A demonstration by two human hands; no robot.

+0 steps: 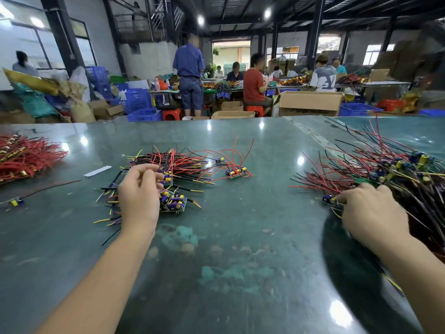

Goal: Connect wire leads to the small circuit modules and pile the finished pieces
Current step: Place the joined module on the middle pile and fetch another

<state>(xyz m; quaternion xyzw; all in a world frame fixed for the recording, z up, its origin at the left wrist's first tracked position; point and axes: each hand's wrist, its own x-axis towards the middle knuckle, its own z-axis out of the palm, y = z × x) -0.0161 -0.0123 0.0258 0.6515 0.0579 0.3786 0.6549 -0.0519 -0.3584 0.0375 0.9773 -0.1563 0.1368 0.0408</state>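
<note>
A small green circuit module with blue and yellow parts (329, 199) is pinched by the right hand (370, 208) at the tangled red-and-black wire heap (385, 169). Fingers of the left hand (139, 191) are curled at another wired module (167, 178) over the dark glossy tabletop (240, 237). Light, snag-prone pieces are judged best held by board edges.

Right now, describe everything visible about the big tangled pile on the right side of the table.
The pile of wired modules is a dense tangle of thin red and black leads, some yellow, fanning out to the left and toward the far edge. Small circuit modules with yellow and blue components sit among them, mostly toward the frame's right edge. It lies on the glossy green table. The right hand rests against its near-left edge, fingertips at a small module there.
</note>
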